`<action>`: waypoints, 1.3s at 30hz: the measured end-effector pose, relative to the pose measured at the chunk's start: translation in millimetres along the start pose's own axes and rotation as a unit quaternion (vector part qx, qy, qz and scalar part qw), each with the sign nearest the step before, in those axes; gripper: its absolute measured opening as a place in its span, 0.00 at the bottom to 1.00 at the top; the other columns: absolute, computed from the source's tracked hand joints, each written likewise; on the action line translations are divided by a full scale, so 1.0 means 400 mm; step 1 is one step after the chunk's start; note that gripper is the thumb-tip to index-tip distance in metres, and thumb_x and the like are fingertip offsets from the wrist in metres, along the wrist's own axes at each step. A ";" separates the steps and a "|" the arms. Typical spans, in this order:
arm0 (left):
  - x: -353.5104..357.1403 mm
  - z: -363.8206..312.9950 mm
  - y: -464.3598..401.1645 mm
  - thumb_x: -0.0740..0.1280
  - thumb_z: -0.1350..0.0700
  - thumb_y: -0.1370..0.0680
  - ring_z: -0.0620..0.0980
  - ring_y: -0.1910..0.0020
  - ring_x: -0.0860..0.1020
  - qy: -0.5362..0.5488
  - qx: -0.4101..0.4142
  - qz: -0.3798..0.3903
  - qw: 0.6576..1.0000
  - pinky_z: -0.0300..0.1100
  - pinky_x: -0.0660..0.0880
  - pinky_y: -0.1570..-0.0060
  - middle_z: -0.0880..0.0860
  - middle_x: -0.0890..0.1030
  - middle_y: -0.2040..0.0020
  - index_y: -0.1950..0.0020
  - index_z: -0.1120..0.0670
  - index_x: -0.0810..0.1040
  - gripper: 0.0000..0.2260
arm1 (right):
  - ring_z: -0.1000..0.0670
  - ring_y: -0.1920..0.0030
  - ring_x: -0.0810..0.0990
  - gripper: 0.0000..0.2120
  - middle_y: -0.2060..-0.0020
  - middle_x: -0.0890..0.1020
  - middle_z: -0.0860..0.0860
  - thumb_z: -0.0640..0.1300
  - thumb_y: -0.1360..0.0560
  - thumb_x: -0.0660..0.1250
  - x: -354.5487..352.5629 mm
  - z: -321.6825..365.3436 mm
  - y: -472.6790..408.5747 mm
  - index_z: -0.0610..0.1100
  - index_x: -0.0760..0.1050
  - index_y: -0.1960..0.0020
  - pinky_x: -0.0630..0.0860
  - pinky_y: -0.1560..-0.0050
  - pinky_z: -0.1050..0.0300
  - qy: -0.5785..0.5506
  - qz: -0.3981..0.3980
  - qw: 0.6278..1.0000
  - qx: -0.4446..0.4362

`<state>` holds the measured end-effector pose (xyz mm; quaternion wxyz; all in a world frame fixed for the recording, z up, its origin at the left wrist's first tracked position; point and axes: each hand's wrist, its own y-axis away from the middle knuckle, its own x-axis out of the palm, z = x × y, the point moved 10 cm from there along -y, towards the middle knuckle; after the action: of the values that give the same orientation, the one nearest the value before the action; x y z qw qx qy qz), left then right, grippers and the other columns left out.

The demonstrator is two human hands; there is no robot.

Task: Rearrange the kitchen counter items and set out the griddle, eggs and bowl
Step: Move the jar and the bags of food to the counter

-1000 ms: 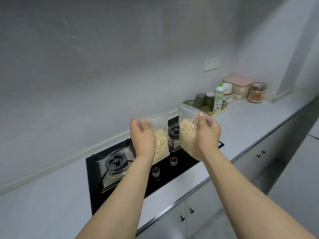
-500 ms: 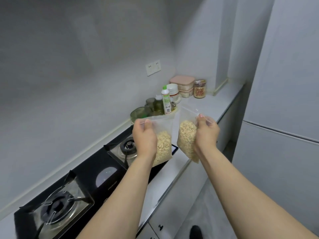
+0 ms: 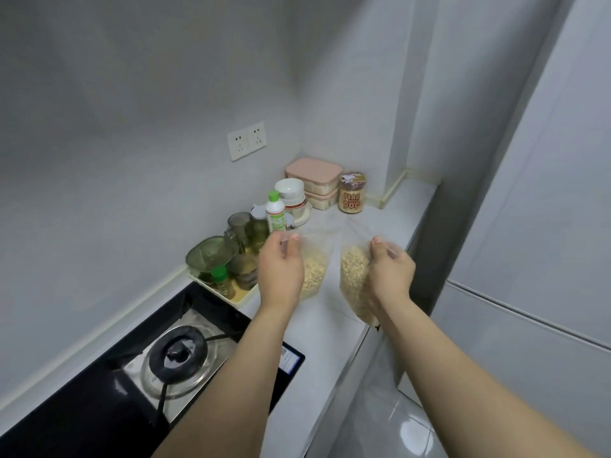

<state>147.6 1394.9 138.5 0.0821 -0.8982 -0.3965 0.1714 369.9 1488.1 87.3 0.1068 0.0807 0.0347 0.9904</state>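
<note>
White desk (image 3: pixel 334 328): it runs from the stove to the far corner, and it fills much more of the view than a second ago; the camera has swung right and forward, away from the burners.
Stove (image 3: pixel 142 368): black top with one burner showing, now down in the lower left corner, where a second ago it sat under both bags.
Tray of jars (image 3: pixel 228 269): near the wall just past the stove, crowded with greenish glass jars and a green-capped shaker.
Pink boxes (image 3: pixel 314 173): two, stacked in the back corner, with a brown labelled jar (image 3: pixel 352 193) just beside them.
Bowl (image 3: pixel 290 190): white, perched on other crockery beside the pink boxes, behind a green-capped bottle (image 3: pixel 275 211); not yet set out.
Griddle and eggs: neither is anywhere in view.
Left bag (image 3: pixel 314 272): clear plastic, holding pale flakes, hanging low over bare desk beyond the tray.
Right bag (image 3: pixel 355 282): the same sort, hanging at the desk's front edge, a little apart from its twin.
Left hand (image 3: pixel 281 269): fingers pinched on the top of the left bag.
Right hand (image 3: pixel 390 272): curled round the upper side of the right bag.
What it means: my read is that the bags are being carried off the cooking area to be parked on the open stretch, clearing room; the griddle, eggs and bowl come later.
</note>
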 end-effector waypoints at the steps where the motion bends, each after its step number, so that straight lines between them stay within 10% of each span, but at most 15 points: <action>1: 0.015 0.005 -0.020 0.63 0.54 0.19 0.47 0.55 0.79 -0.005 0.003 0.005 1.000 0.39 0.73 0.57 0.49 0.82 0.55 0.48 0.55 0.79 0.07 | 0.52 0.57 0.80 0.09 0.61 0.82 0.51 0.45 0.22 0.65 0.016 -0.003 -0.022 0.46 0.79 0.59 0.73 0.54 0.59 0.004 0.002 1.000 -0.001; 22: 0.328 0.199 -0.378 0.65 0.58 0.22 0.47 0.62 0.74 0.074 -0.194 -0.012 0.978 0.42 0.72 0.60 0.48 0.79 0.62 0.59 0.53 0.78 0.07 | 0.41 0.51 0.81 0.12 0.59 0.83 0.46 0.49 0.23 0.65 0.190 -0.144 -0.541 0.41 0.79 0.59 0.77 0.43 0.45 0.075 0.014 0.993 0.090; 30: 0.529 0.295 -0.585 0.69 0.58 0.25 0.55 0.56 0.77 0.170 -0.289 0.011 0.942 0.50 0.75 0.56 0.59 0.82 0.55 0.60 0.56 0.78 0.04 | 0.49 0.66 0.68 0.12 0.71 0.70 0.48 0.46 0.30 0.68 0.306 -0.170 -0.813 0.43 0.73 0.70 0.67 0.66 0.57 0.074 0.033 0.985 0.150; 39: 0.660 0.415 -0.726 0.65 0.62 0.21 0.54 0.55 0.78 0.149 -0.345 0.006 0.927 0.46 0.76 0.53 0.58 0.80 0.55 0.56 0.57 0.77 0.05 | 0.48 0.62 0.76 0.11 0.68 0.77 0.50 0.48 0.26 0.68 0.420 -0.248 -1.002 0.41 0.78 0.62 0.77 0.53 0.52 0.128 0.060 0.980 0.138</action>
<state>52.4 1787.5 2.8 -0.1755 -0.8884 -0.4093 -0.1114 273.7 1910.1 -19.2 0.0293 -0.0305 0.1796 0.9828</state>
